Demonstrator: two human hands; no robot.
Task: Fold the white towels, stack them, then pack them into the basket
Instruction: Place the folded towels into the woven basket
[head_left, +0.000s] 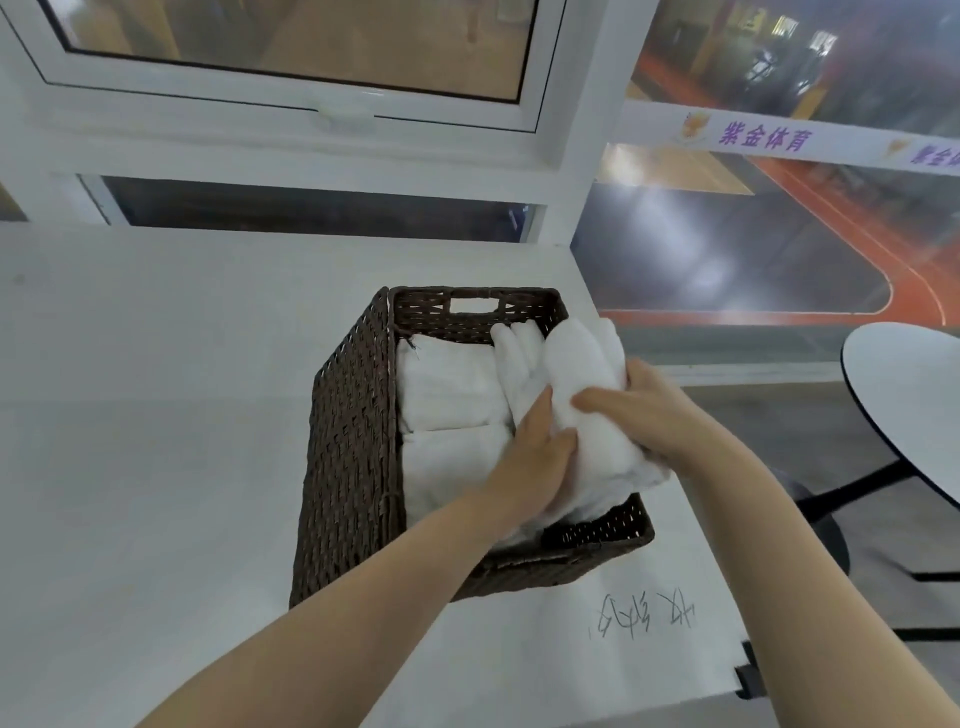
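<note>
The table is white. A brown basket sits on it. Black writing is near the basket.

Dark woven basket on a white table, close to the right edge. Two folded white towels flat in its left half. One rolled towel slanting up out of the right half, gripped by left hand and right hand. Black scribbles on the table just in front. Round table off to the right.
</note>
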